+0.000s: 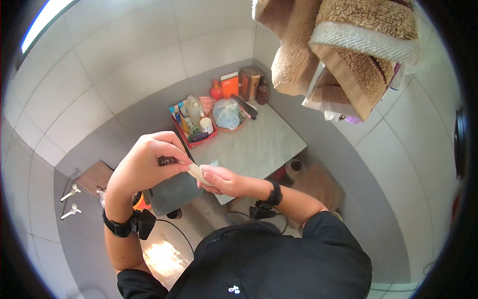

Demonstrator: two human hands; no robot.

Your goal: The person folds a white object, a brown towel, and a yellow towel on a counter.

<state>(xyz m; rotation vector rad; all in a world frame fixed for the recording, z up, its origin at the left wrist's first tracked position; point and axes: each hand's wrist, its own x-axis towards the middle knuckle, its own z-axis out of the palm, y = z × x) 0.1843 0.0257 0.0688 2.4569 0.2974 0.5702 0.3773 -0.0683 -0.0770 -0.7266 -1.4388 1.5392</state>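
My left hand [152,162] pinches one end of a small cream-coloured, soft-looking piece [195,172] between thumb and fingertips. The fingers of my right hand [221,180] are closed around its other end, so the piece spans the short gap between both hands. Its exact kind is not clear. Through the loop of my left thumb and fingers a dark, shiny object [167,160] shows, and I cannot make out whether I hold it. A bit of light blue [214,163] peeks out just beyond my right hand. Each wrist wears a black strap with a small device.
Beyond my hands stands a grey-topped table [259,142]. On it are a red tray [203,142] of bottles and jars, a tied plastic bag [226,114] and an orange box [230,85]. Brown towels [343,50] hang at upper right. Two taps [71,202] are on the left wall.
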